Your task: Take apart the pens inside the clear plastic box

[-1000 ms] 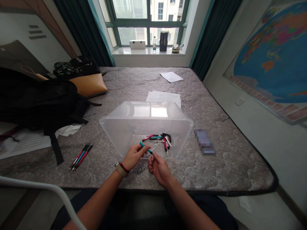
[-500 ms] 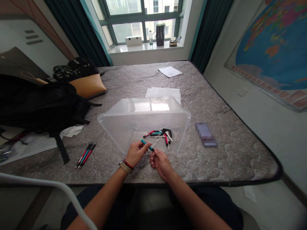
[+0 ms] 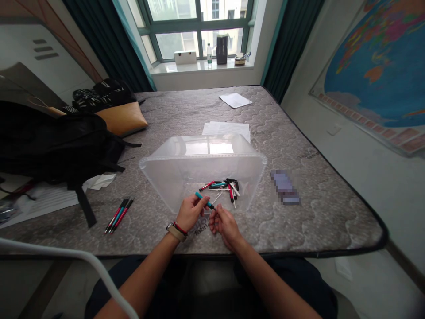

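My left hand (image 3: 190,212) is closed round the barrel of a teal and black pen (image 3: 199,195), tilted with its black end down to the right. At that end the fingers of my right hand (image 3: 227,226) are pinched together; whatever they hold is too small to tell. Both hands are at the near side of a clear plastic bin (image 3: 162,181), whose open side faces me. Inside it lies a loose heap of red, teal, black and white pen parts (image 3: 219,184). Several pens (image 3: 118,216) in red, teal and black lie side by side on the mattress to the left.
A patterned grey mattress (image 3: 318,217) serves as the surface. To the right lies a blurred-out phone (image 3: 284,187). Paper sheets (image 3: 229,128) are behind the bin. On the left are a black backpack (image 3: 56,146) and a tan pouch (image 3: 122,119); a white curved tube (image 3: 83,261) crosses the lower left.
My right fingertips have drawn back slightly from the pen's black end, down and to the right. My left hand keeps its grip on the pen, hardly moved.
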Demonstrator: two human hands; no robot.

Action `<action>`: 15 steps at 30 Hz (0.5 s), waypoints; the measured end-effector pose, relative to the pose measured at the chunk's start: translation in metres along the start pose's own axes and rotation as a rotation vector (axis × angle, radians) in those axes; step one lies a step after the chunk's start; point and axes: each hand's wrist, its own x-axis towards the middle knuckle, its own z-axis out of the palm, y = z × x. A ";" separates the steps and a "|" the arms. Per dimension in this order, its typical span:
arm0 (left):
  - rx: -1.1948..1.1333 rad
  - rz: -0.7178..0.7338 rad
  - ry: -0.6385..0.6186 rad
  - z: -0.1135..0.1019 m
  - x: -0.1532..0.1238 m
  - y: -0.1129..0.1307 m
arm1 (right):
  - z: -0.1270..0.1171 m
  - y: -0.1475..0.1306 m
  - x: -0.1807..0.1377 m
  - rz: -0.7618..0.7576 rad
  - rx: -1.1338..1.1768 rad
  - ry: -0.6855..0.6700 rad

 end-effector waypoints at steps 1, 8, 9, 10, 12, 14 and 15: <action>0.030 0.019 -0.009 0.000 -0.001 0.000 | 0.001 -0.001 0.000 -0.001 0.028 -0.002; -0.016 0.034 0.007 0.004 -0.001 -0.001 | 0.000 -0.004 -0.002 -0.116 0.056 0.009; -0.057 0.008 0.022 0.004 0.001 -0.001 | -0.001 -0.003 -0.001 -0.126 0.018 0.002; -0.093 -0.018 0.035 0.003 0.002 -0.001 | -0.001 -0.002 0.000 -0.121 -0.017 -0.010; -0.127 -0.060 0.044 0.003 0.003 -0.001 | -0.002 0.002 0.002 -0.063 -0.053 -0.043; -0.116 -0.074 0.019 0.004 0.003 -0.001 | -0.003 0.004 0.004 0.010 -0.047 -0.051; -0.103 -0.072 0.000 0.004 0.002 -0.001 | -0.004 0.005 0.004 0.033 -0.036 -0.048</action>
